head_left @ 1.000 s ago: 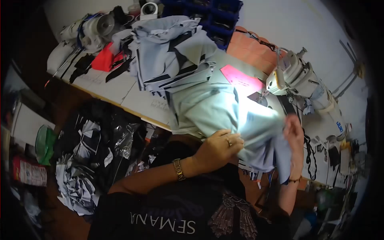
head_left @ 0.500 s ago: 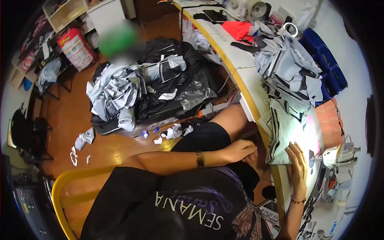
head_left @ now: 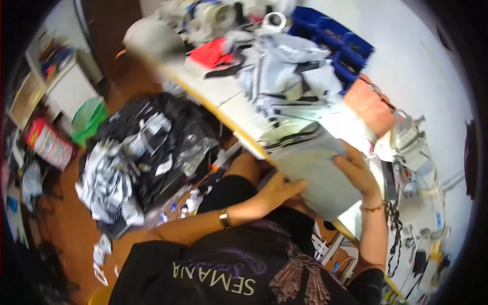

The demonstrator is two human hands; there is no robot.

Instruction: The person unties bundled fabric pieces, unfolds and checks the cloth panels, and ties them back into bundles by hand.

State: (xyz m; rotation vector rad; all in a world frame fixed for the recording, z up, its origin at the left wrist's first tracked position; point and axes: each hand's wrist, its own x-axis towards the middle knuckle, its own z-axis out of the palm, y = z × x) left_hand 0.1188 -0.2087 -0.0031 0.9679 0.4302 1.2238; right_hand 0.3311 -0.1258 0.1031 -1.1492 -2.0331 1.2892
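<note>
A grey fabric piece [head_left: 325, 173] hangs over the table's front edge, between my two hands. My left hand [head_left: 277, 195], below a wrist watch, pinches its near left edge, thumb on top and fingers partly hidden. Along the right edge, my right hand [head_left: 357, 170] grips the same piece, its fingers partly under the cloth. A dark zipper-like strip [head_left: 300, 137] runs along the fabric's far side. Just beyond lies a heap of grey and black garment pieces [head_left: 290, 66]. The sewing machine [head_left: 409, 140] stands to the right of my right hand, with a bright light beside it.
Blue bins [head_left: 335, 40] and an orange cloth [head_left: 368, 104] lie along the wall side. Red fabric [head_left: 209, 53] and a white tape roll [head_left: 274, 20] are farther back. On the floor at left is a pile of grey garments [head_left: 109, 175] on black plastic. A blurred round shape hides the table's far corner.
My left hand has moved from my lap to the fabric and taken its edge. My right hand, flat on the cloth before, now grips it and lifts it. The view has turned right.
</note>
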